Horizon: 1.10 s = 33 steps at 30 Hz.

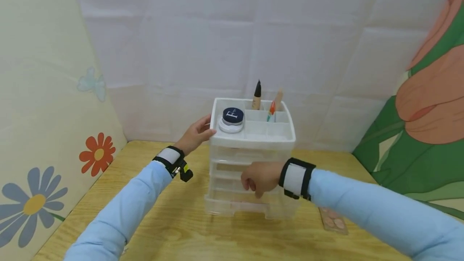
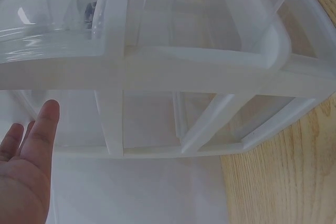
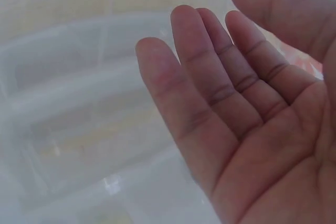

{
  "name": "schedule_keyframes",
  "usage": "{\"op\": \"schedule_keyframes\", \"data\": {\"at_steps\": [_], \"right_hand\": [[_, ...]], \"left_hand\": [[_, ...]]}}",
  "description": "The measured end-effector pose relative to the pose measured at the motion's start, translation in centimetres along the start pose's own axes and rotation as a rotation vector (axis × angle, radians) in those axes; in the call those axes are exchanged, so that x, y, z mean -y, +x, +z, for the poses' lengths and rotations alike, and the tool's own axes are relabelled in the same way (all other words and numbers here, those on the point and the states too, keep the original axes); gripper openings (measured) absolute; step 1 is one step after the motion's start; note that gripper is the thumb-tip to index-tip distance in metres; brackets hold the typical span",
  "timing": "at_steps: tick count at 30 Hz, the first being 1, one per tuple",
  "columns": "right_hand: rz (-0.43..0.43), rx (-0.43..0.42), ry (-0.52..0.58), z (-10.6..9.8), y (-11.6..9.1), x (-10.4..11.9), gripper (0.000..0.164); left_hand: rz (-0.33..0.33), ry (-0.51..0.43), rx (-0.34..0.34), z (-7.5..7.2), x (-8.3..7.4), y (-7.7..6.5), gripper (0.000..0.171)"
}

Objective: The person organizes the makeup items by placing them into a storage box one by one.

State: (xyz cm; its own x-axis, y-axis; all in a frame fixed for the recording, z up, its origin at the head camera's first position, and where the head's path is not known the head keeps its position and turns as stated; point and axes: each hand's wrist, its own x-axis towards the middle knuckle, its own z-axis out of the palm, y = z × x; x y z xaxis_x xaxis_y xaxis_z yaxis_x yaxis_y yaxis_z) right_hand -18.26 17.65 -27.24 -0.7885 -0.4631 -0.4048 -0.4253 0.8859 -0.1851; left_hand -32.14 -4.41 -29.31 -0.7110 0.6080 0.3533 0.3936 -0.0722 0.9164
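Observation:
A white plastic drawer organizer [image 1: 252,145] with clear drawers stands on the wooden table. My left hand [image 1: 195,135] rests against its upper left side, thumb near the top rim; in the left wrist view its fingers [image 2: 42,129] lie alongside the frame. In front of the middle drawers hovers my right hand [image 1: 262,177], its fingers loosely bent and holding nothing. The right wrist view shows its bare palm [image 3: 278,145]. On the organizer's top, a dark-lidded round jar [image 1: 233,114] sits on a white round case [image 1: 230,127].
A black-tipped beige tube [image 1: 256,96] and an orange-and-green slim stick [image 1: 271,110] stand in the top compartments. A flat palette with round pans [image 1: 333,221] lies right of the organizer, partly behind my right sleeve. White cloth [image 1: 174,59] hangs behind the table [image 1: 174,220].

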Motion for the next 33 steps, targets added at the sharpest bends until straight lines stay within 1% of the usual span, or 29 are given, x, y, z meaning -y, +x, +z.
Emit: {"op": "schedule_keyframes", "data": {"at_steps": [2,5,7,10,12,18,20,25,31,33], "right_hand": [[-0.004,-0.027,0.004,-0.6,-0.9,-0.1,0.023],[-0.016,-0.051,0.047,-1.5,-2.5,-0.4,0.022],[-0.034,-0.067,0.075,-2.0,-3.6,-0.6,0.022],[-0.085,-0.099,0.101,-2.6,-5.3,-1.1,0.022],[-0.109,-0.129,0.100,-3.0,-6.4,-1.5,0.021],[-0.126,-0.214,0.082,-3.6,-9.4,-2.9,0.018],[-0.123,-0.236,0.084,-3.6,-10.2,-3.5,0.018],[-0.073,-0.268,0.110,-3.1,-11.3,-5.2,0.017],[-0.010,-0.305,0.102,-1.9,-11.7,-7.2,0.015],[0.023,-0.313,0.101,-1.3,-11.7,-8.1,0.014]], "left_hand": [[0.006,-0.006,0.003,0.1,0.0,0.0,0.063],[0.008,-0.006,0.007,0.2,0.1,0.0,0.063],[0.003,-0.005,0.004,0.2,0.0,-0.1,0.063],[-0.013,0.005,-0.004,0.2,0.0,-0.2,0.063],[-0.020,0.008,-0.006,0.2,-0.1,-0.2,0.063],[-0.012,0.009,0.002,0.2,-0.2,-0.2,0.063],[-0.005,0.007,0.004,0.2,-0.3,-0.2,0.064],[0.005,0.002,0.003,0.2,-0.2,-0.3,0.063],[0.016,0.002,0.002,0.1,-0.1,-0.4,0.064],[0.017,0.003,0.000,0.2,-0.1,-0.4,0.064]]}}
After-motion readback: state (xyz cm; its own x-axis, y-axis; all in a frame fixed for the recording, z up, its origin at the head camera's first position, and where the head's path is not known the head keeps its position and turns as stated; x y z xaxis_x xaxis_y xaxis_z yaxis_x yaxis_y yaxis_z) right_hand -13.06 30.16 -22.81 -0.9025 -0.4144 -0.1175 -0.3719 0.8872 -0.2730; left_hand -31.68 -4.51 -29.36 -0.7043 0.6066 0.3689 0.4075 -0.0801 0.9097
